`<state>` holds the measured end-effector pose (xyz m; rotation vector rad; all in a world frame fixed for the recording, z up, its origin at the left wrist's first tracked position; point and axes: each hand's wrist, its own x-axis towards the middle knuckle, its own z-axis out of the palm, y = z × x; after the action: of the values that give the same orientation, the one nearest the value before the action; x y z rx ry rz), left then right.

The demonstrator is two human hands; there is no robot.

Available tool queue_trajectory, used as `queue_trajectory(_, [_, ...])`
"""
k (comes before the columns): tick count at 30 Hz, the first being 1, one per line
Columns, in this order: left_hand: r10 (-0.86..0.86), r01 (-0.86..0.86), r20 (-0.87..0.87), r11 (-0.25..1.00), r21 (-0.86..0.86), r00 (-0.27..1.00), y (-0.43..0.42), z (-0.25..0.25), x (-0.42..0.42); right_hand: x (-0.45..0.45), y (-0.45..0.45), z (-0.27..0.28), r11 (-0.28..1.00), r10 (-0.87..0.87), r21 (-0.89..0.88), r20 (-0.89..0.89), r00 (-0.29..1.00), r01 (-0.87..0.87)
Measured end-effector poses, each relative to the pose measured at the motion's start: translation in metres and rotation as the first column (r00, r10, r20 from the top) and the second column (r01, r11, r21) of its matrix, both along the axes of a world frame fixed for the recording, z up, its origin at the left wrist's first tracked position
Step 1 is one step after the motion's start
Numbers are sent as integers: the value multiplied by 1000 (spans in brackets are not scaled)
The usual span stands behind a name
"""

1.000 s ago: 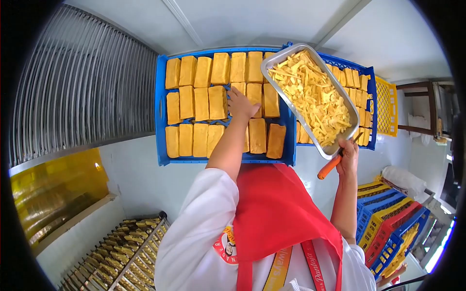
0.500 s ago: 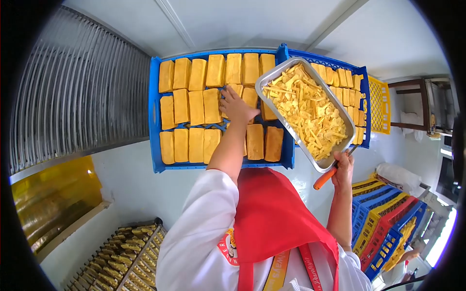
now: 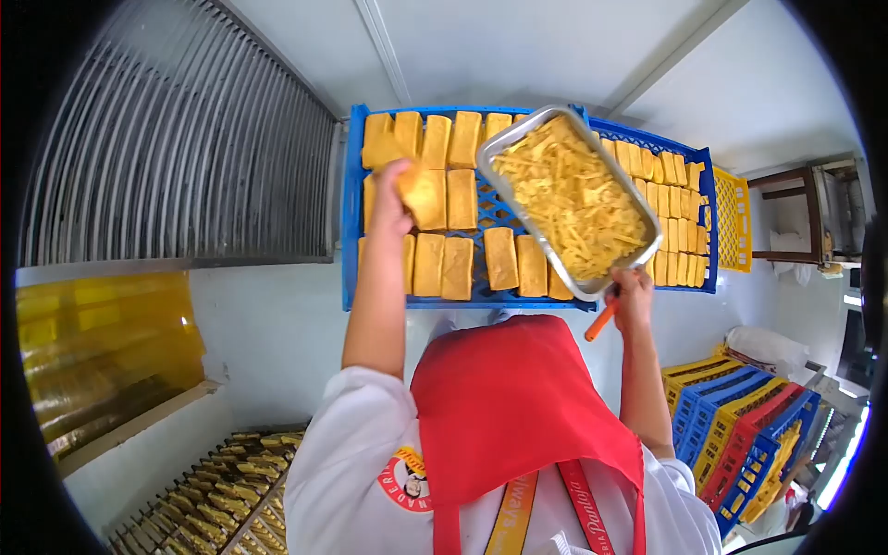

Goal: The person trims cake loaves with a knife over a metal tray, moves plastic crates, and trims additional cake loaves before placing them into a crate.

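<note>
While over the crate [image 3: 352, 217], a loaf [image 3: 424, 199] within the left hand's [image 3: 392, 196] clamped fingers

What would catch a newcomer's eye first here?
Probably the bright red apron, low in the middle, then the metal tray of yellow strips in the right grip. Next, perhaps, the left grip, holding a blurred golden block over the left part of the blue crate.

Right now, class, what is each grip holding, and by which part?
Left grip: a yellow loaf, by its left side, somewhat blurred. Right grip: the metal tray, by its near corner, plus an orange-handled tool, by its handle.
</note>
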<state>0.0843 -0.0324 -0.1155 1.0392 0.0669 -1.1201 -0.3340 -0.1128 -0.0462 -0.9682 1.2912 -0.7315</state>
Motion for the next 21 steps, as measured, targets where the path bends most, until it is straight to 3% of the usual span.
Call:
queue_trajectory(1, [58,-63,-118,997,-39,991,24,19,15,24,7,-12,999,39,40,-48,998,-37])
queue_trajectory(3, [97,-119,-192,988,-102,977,62,60,21,67,28,-49,997,67,30,-63,996,-65])
queue_trajectory(9, [123,-141,-156,984,-108,980,123,66,21,148,85,-127,968,158,194,24,987,-159])
queue_trajectory(13, [6,-56,-417,993,-108,909,133,54,8,165,114,-137,934,222,290,-9,975,-210])
queue_trajectory(15, [-148,14,-555,971,-239,819,128,49,4,169,115,-127,719,600,455,-26,800,-525])
queue_trajectory(16, [-150,14,-552,970,-243,820,126,45,2,171,116,-108,610,702,456,69,709,-648])
queue_trajectory(17, [-172,46,-553,971,-234,816,123,41,0,173,115,-101,614,701,451,67,710,-648])
queue_trajectory(19, [-203,85,-549,969,-232,811,118,39,-5,173,109,-87,467,864,456,-53,501,-757])
queue_trajectory(21, [-208,145,-551,977,-156,808,115,40,-11,175,93,-71,459,864,484,-46,502,-745])
